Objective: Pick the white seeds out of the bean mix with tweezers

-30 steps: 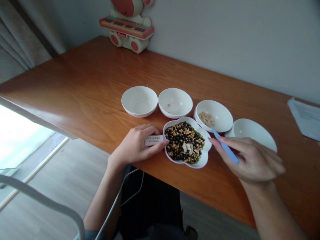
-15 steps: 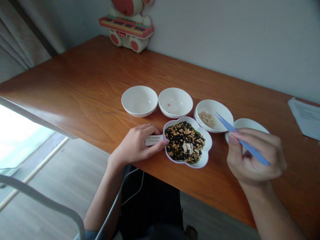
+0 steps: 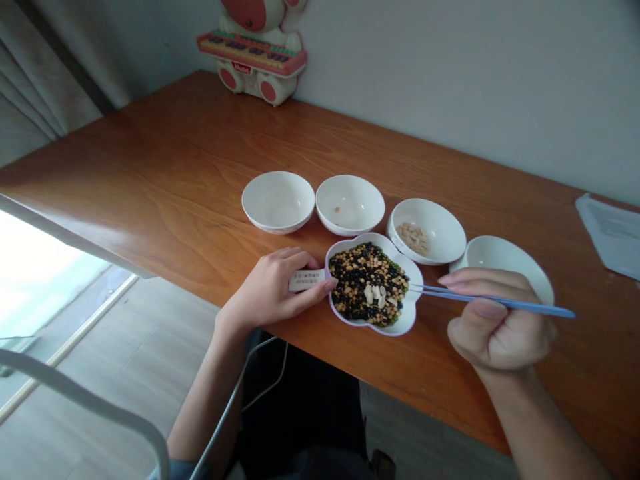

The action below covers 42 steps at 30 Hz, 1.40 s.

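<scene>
My left hand (image 3: 277, 287) grips the left side of a flower-shaped dish (image 3: 411, 319) with a purple rim, its thumb pressed at the edge. A white strip with small print (image 3: 306, 281) shows between thumb and forefinger. Black, yellow and green beans (image 3: 363, 263) fill the dish, with several pale peanut halves (image 3: 376, 295) on top near the front. Blue tweezers (image 3: 530, 306) are pinched in my right hand (image 3: 500, 327). Their thin tips point left, over the right part of the dish, slightly apart and with nothing visible between them.
Behind the dish stand white bowls: a bare one (image 3: 278, 203), one with a few small bits (image 3: 351, 203), one holding pale peanut pieces (image 3: 440, 230), and one partly behind my right hand (image 3: 515, 260). A toy keyboard (image 3: 253, 57) and a plastic packet (image 3: 610, 233) sit farther off.
My right hand has swung the tweezers from above the peanut bowl down and left to the flower-shaped dish. My left hand stays in place.
</scene>
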Each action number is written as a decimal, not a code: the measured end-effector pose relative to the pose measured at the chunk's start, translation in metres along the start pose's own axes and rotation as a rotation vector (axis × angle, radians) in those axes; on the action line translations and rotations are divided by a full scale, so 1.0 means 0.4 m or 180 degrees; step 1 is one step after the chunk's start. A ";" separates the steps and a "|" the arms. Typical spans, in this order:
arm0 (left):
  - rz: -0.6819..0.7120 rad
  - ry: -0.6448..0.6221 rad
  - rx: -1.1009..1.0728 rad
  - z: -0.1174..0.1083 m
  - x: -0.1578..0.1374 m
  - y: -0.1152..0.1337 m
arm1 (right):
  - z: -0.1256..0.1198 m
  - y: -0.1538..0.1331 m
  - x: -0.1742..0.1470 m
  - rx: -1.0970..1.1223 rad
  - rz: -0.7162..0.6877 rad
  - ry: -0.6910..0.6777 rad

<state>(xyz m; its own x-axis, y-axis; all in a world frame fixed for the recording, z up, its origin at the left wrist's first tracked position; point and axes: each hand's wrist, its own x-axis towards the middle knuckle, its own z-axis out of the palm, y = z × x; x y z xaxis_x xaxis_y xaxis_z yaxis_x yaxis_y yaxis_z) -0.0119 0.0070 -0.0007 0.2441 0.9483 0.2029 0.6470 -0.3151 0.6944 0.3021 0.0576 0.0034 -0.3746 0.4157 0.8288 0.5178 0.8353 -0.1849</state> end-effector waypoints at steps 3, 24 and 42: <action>0.0024 0.0021 -0.0003 -0.002 0.001 0.002 | 0.002 0.002 -0.007 0.0549 -0.0102 -0.0141; 0.0009 0.0017 -0.0010 -0.002 -0.001 0.002 | 0.014 -0.017 0.012 0.0704 -0.0508 -0.0933; 0.0031 0.0032 0.0036 -0.003 0.003 0.004 | -0.030 0.022 -0.012 -0.0995 -0.0002 0.0066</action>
<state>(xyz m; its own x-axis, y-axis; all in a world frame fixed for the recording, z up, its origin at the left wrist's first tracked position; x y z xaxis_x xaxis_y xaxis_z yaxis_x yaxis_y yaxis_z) -0.0114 0.0075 0.0017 0.2431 0.9455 0.2165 0.6528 -0.3246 0.6844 0.3177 0.0585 0.0042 -0.3610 0.4051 0.8400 0.7301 0.6832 -0.0157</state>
